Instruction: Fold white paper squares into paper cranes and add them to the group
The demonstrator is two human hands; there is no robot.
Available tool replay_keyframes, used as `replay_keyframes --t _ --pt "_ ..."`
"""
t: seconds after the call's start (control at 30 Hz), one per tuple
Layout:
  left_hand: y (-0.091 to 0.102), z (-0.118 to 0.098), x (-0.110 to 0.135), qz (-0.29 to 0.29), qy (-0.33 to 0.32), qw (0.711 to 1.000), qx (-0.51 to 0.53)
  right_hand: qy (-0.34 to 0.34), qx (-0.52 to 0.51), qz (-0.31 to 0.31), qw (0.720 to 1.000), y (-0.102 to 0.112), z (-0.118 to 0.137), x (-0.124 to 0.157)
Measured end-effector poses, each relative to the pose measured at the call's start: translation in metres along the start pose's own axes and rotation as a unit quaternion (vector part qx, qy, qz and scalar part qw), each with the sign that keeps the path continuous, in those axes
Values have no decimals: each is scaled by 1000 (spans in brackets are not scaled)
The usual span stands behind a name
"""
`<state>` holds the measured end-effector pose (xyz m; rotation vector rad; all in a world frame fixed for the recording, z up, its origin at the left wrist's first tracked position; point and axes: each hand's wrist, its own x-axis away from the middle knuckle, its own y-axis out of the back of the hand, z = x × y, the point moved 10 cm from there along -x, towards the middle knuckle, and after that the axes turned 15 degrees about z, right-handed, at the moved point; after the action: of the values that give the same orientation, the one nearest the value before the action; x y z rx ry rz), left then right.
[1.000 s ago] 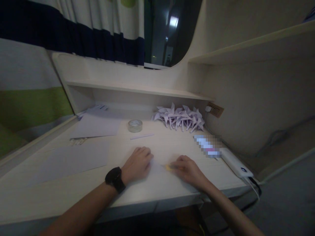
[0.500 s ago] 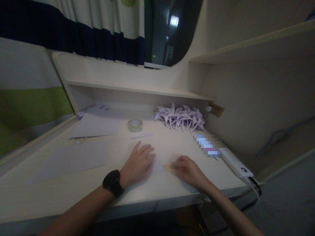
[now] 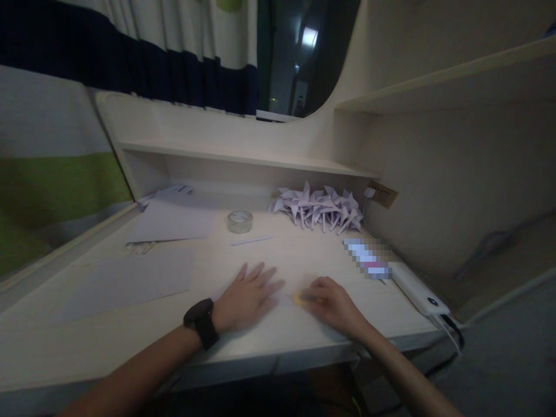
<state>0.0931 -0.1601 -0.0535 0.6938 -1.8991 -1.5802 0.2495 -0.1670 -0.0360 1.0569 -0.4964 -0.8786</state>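
Observation:
My left hand [image 3: 248, 298] lies flat on the desk with its fingers spread, a black watch on its wrist. It seems to press on a pale sheet of paper that hardly stands out from the desk top. To its right, my right hand [image 3: 332, 302] is closed in a pinch on a small yellow object [image 3: 299, 298], low over the desk; blur hides its exact kind. Beyond the left hand lie a thin white paper stick [image 3: 252, 241] and a roll of clear tape [image 3: 240, 222].
White paper pinwheels [image 3: 319, 207] are heaped at the back under the shelf. Sheets of paper [image 3: 169, 217] lie at the left, another sheet [image 3: 130, 284] nearer. A phone [image 3: 367, 259] and a white power strip [image 3: 419, 289] with cables line the right edge.
My left hand has flattened and spread its fingers, the fingertips reaching a little further right. My right hand stays nearly in place with the yellow object.

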Motion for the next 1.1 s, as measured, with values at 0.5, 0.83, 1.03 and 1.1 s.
replay_keyframes --t 0.5,0.83,1.03,1.1 --pt "2 -15 2 -18 -67 998 9 -5 -7 3 1000 0 3 -1" --pt "6 -16 5 -34 -50 998 -4 -1 -7 -15 1000 2 2 0" --pt "4 -15 4 -21 -42 999 4 5 -20 -15 1000 3 4 -1" --pt "3 -14 4 -18 -38 999 8 -1 -22 -15 1000 2 3 -1"
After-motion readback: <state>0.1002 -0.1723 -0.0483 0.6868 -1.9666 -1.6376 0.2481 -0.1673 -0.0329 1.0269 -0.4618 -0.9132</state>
